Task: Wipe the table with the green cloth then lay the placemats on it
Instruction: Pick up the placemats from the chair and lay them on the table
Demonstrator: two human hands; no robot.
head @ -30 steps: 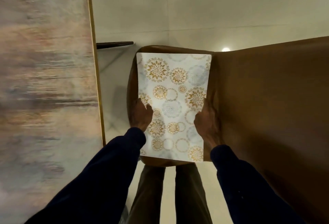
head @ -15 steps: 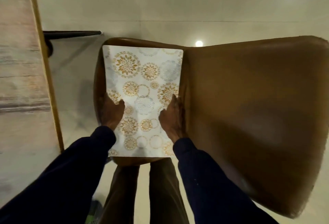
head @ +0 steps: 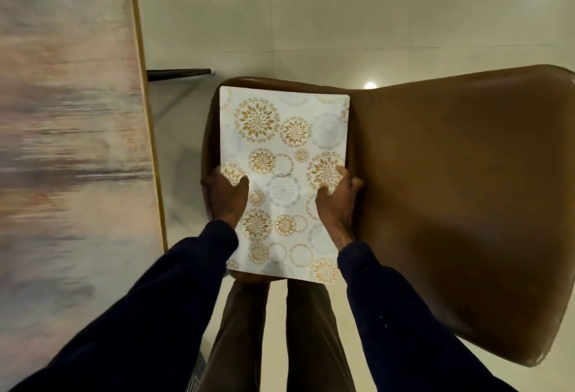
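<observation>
White placemats [head: 281,148] with gold and grey flower circles lie over the seat of a brown chair [head: 451,198]. My left hand [head: 228,195] grips their left edge, thumb on top and fingers underneath. My right hand [head: 336,201] grips the right edge the same way. The table [head: 68,142], marbled pink and grey with a gold rim, runs down the left side. The green cloth is not in view.
The chair's tall backrest fills the right side. A dark table leg [head: 179,74] sticks out from under the table's edge beyond the chair. Pale tiled floor [head: 311,18] lies beyond, and my legs [head: 273,335] stand in front of the seat.
My thumbs have come up over the placemats' edges and both hands now grip them. The view has swung back toward the table.
</observation>
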